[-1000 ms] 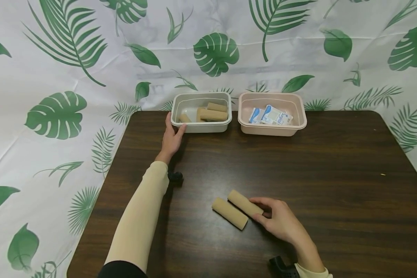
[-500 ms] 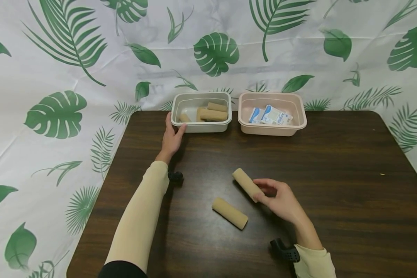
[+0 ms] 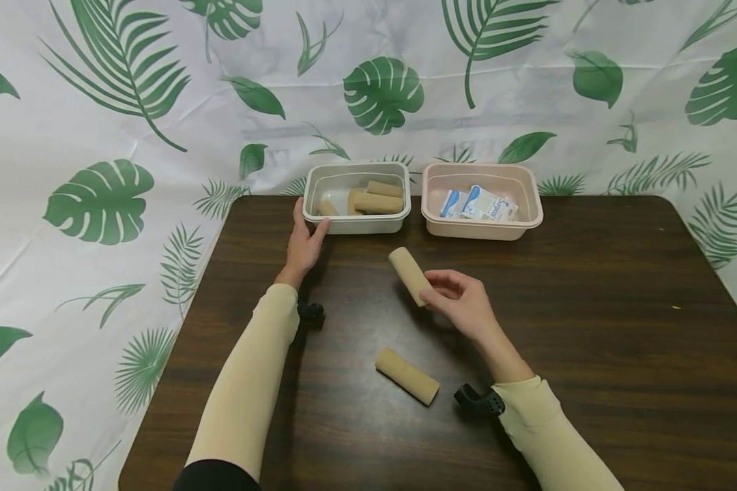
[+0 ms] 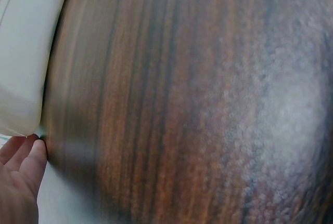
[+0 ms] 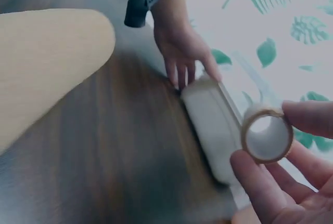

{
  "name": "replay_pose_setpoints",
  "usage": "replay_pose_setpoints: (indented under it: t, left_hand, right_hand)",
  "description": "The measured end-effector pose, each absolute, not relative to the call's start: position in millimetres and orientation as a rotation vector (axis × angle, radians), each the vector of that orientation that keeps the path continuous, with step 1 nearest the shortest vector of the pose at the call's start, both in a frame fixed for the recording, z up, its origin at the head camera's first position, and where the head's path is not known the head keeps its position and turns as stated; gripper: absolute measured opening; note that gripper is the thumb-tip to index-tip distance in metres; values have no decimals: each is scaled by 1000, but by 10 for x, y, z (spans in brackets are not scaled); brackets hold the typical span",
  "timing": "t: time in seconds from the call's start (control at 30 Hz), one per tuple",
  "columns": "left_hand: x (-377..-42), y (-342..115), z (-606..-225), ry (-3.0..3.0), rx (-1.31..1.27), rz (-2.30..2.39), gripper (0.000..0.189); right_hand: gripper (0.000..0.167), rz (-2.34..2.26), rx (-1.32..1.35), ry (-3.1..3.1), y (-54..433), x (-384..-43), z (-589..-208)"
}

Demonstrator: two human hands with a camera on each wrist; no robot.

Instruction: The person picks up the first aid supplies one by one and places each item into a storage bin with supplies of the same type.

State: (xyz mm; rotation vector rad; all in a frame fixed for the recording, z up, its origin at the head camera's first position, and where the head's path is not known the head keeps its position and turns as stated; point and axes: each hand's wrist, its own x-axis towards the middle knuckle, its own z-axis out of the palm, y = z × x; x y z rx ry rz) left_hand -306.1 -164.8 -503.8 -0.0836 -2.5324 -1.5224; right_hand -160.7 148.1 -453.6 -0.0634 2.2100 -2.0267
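Note:
My right hand (image 3: 467, 303) pinches one end of a tan cardboard tube (image 3: 410, 276) between thumb and fingers, over the table in front of the bins. The right wrist view shows the tube's round end and pale inside. A second cardboard tube (image 3: 407, 376) lies slantwise on the table, nearer the front. At the back, my left hand (image 3: 303, 247) grips the left end of a grey plastic bin (image 3: 364, 226), thumb at the front corner and fingers along the side. Several similar tubes (image 3: 377, 203) lie inside that bin.
A pink plastic bin (image 3: 475, 230) holding blue-and-white packets (image 3: 488, 204) stands right of the grey one. Both sit at the dark wooden table's (image 3: 589, 307) back edge, against a leaf-patterned cloth (image 3: 209, 123). A tiny pale scrap (image 3: 676, 307) lies on the right.
My right hand has lifted one tube from beside the other and carried it away toward the bins. The left hand stays on the grey bin.

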Motion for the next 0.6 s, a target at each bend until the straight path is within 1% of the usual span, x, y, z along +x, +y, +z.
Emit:
replay_pose_setpoints:
  t: [0.27,0.6]
  left_hand:
    - [-3057,-1662,-5028,-2540,-65,-1527,78]
    - [-3063,-1646,-5029,-2522,-91,-1539,78]
  right_hand:
    - [37,-2089,-133,2168,1187,-1989,-4370]
    - [27,-2050,-55,2239,840,-2501,-4242]
